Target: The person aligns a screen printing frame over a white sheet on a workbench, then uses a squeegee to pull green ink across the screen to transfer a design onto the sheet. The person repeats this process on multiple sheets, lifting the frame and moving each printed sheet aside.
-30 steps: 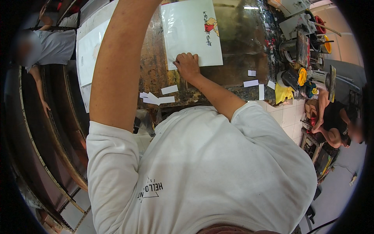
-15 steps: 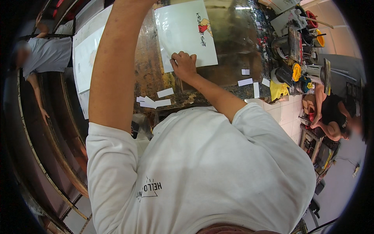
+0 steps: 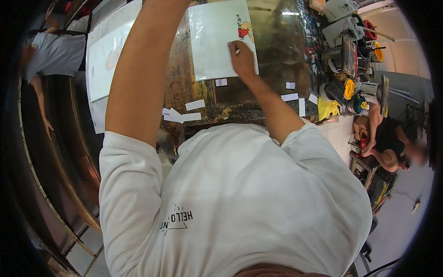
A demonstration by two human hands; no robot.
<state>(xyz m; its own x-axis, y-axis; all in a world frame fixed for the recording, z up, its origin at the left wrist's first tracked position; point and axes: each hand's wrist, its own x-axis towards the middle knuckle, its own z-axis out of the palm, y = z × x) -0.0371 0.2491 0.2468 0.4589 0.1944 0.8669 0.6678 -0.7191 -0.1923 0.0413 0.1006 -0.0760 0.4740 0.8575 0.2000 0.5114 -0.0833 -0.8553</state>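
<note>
A glossy white sheet lies on the stained worktable, with dark lettering and a small red and yellow cartoon figure near its right side. My right hand rests over the lower right part of that sheet. Its fingers are curled in, and what they hold, if anything, is too small to name. My left arm reaches forward past the sheet's left side; the hand itself lies beyond the top edge of the picture. Close to the sheet's near edge is a small pale card.
Several white strips lie along the table's near edge. Paint pots and a yellow cloth crowd its right side. More sheets lie at left. One person stands far left; another sits at right.
My right hand has moved from the sheet's near left part up to its right side, now covering some lettering. The sheet looks straighter, and a small card shows below its near edge.
</note>
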